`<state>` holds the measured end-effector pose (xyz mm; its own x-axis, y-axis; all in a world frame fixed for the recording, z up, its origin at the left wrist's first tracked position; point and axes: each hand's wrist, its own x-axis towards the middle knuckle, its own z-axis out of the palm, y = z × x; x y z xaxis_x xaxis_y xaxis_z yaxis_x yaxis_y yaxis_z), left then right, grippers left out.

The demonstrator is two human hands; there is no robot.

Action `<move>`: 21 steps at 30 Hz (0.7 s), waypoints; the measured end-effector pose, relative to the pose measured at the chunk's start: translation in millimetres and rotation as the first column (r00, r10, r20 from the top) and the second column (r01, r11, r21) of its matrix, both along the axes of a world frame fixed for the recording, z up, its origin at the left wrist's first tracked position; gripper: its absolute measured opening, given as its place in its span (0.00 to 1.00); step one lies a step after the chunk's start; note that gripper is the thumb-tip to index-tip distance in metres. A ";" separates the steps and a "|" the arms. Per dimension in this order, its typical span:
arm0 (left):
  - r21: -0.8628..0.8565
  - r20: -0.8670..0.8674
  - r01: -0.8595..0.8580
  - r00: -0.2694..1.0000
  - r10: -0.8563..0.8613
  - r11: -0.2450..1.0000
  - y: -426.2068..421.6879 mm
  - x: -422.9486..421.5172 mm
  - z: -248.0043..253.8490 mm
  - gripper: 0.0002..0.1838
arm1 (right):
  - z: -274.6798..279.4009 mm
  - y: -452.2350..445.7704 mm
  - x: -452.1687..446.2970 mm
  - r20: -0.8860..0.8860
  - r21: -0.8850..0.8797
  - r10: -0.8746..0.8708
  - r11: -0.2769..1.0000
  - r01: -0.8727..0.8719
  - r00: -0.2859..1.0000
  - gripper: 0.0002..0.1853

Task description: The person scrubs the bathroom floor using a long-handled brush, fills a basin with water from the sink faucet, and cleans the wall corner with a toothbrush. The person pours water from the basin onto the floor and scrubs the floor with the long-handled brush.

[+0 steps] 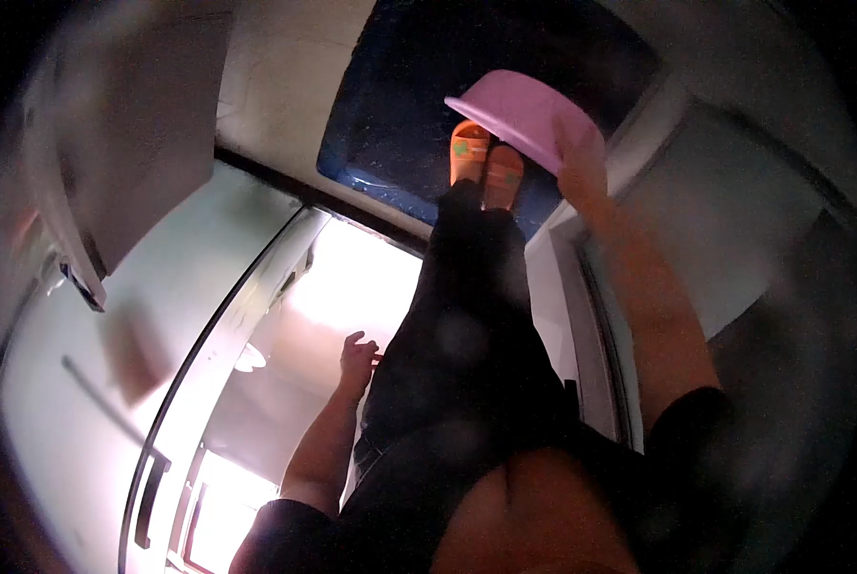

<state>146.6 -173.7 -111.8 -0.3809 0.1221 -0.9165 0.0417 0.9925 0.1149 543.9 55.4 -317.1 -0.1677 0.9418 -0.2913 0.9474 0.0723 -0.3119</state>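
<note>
Fingers of the right hand (pixel 582 182): closed on the pink basin (pixel 529 113) at its edge (partly in shadow).
Fingers of the left hand (pixel 356 364): half curled, empty, left of centre.
Basin: upper centre-right, tilted, near the orange slippers (pixel 467 153).
Slippers: worn, on dark blue floor (pixel 400 86).

The pale floor (pixel 289 86) is partly covered by a dark blue mat (pixel 404 96), laid directly on it. On the mat, a pair of orange sandals (pixel 471 136) is planted side by side, worn on the person's feet. Bluish-white light is caught along the mat's near edge.
</note>
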 end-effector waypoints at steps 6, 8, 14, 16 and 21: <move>-0.001 -0.002 -0.057 0.998 0.057 0.998 -22.4 -5.4 27.7 0.25 | 42.0 -1.3 -26.7 -0.092 -0.034 -0.029 0.999 0.026 0.995 0.29; 0.024 -0.002 -0.068 0.998 0.068 0.997 -30.3 -10.0 34.7 0.25 | 54.3 8.2 -23.9 -0.010 0.073 0.050 0.996 -0.050 0.999 0.30; 0.057 -0.027 -0.131 0.991 0.132 0.990 -29.4 -12.8 35.2 0.25 | 32.5 9.2 34.5 0.086 0.096 -0.171 0.982 0.163 0.982 0.35; 0.056 -0.027 -0.135 0.990 0.137 0.989 -29.8 -16.7 30.3 0.25 | 25.6 2.3 60.7 0.143 0.015 -0.195 0.981 0.195 0.970 0.35; 0.041 -0.045 -0.170 0.984 0.172 0.985 -20.6 -12.7 24.7 0.25 | 45.6 27.2 83.3 0.309 -0.152 -0.215 0.950 0.272 0.926 0.35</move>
